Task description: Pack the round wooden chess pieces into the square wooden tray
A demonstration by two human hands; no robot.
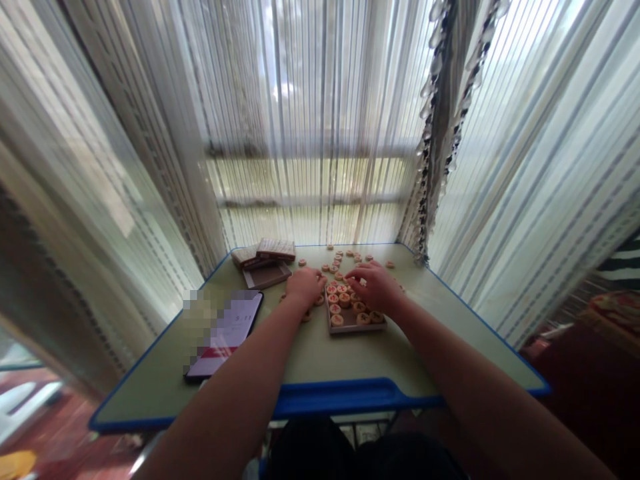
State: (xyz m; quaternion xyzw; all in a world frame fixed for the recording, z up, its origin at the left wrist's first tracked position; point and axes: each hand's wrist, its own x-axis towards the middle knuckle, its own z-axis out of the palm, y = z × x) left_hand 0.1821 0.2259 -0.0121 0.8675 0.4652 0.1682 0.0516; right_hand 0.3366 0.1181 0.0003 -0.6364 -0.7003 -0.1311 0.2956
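Round xiangqi pieces [344,300] sit in a shallow tray [356,329] and lie scattered beyond it on the worktop [313,353]. The right hand [374,287] curls over the tray's far side; the left hand [304,287] sits just left of it. Whether either grip pinches a piece cannot be told. A phone [225,333] lies nearer the left edge, with boxes [275,250] at the far edge.

Thin white curtains [320,100] hang close around three sides of the green desk [340,397], which has a blue edge. Bright light comes in through a window [305,177] behind them. A string of clear beads [429,113] hangs down by one curtain. The floor [590,393] is dark red, and it looks like wood.
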